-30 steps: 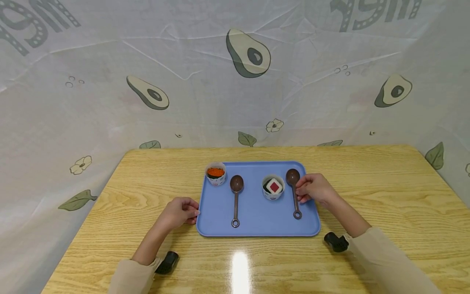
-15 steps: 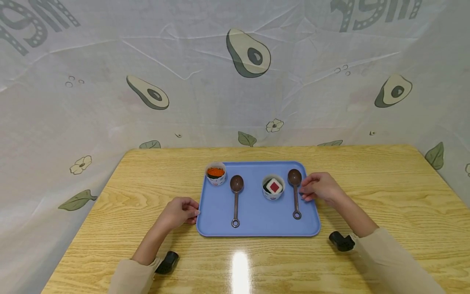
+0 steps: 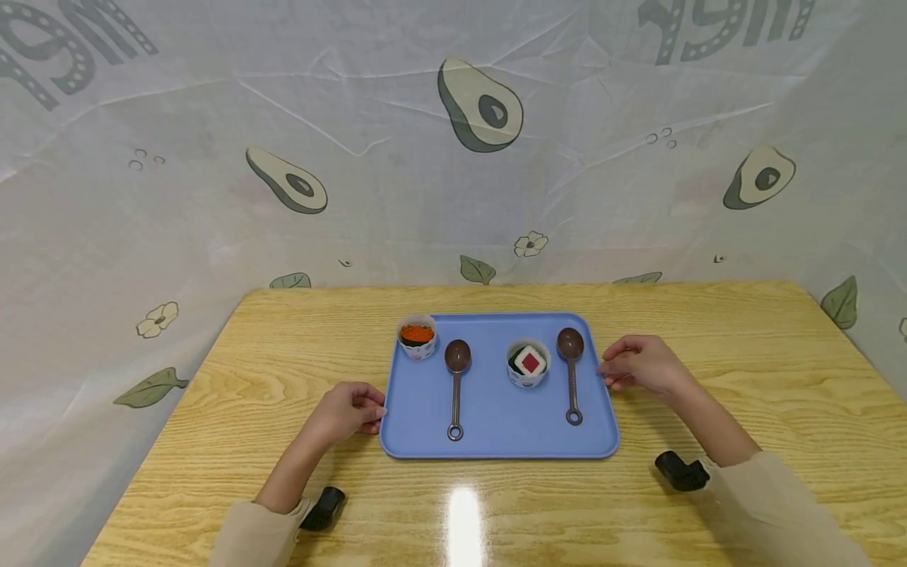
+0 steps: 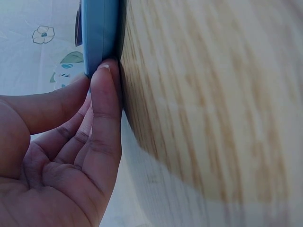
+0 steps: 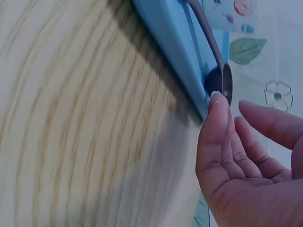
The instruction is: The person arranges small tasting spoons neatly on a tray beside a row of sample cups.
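A blue tray lies on the wooden table. My left hand pinches its left rim between thumb and fingers; the left wrist view shows the thumb on top and a finger under the edge. At the right rim, my right hand has relaxed fingers, with a gap between thumb and fingertips in the right wrist view. The right brown spoon lies on the tray just left of that hand. Another brown spoon lies left of the middle.
A paper cup with orange-topped sushi stands in the tray's back left corner. Another paper cup with white, red-centred sushi stands between the spoons. A printed cloth hangs behind the table.
My right hand has let go of the right spoon and moved right, to the tray's edge. That spoon has shifted slightly right. My left hand has stayed at the left rim.
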The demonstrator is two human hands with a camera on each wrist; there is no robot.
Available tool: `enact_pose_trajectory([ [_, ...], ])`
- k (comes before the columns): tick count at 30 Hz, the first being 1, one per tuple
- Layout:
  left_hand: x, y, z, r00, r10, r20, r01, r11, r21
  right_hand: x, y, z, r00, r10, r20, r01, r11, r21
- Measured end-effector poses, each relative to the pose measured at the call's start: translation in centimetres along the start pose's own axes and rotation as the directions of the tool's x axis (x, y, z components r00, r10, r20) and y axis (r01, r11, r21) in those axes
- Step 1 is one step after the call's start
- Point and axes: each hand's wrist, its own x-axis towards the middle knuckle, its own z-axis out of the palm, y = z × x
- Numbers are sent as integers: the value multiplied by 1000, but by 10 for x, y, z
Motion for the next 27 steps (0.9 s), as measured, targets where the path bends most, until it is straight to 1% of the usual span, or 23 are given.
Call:
enact_pose_trajectory([
  [3,-1,1,0,1000,3,-4,-3,1000,4,-4,2,-9,1000,9,-11,-9,1000,-14],
  [7,-1,2,1,1000,1,-7,-1,1000,4,-8,6,-22,1000,9,-16,-9,1000,5],
  [13,-2,3,1,1000,-2,-5,2,1000,2,-17,11,-40,999,-45,-30,44,999,-2],
  [16,-3,3,1,1000,0,-5,0,1000,5,-21,13,-48,997,-56,-52,55,998,-17],
  [18,-3,3,1,1000,1,-6,-1,1000,6,-24,15,-53,996,-61,-71,59,997,-40],
  [23,-3,4,1,1000,3,-11,-3,1000,14,-30,19,-63,990,-83,-117,65,987,-150],
  [27,-4,5,1,1000,-5,-23,6,999,36,-36,21,-69,983,-111,-145,72,965,-250],
])
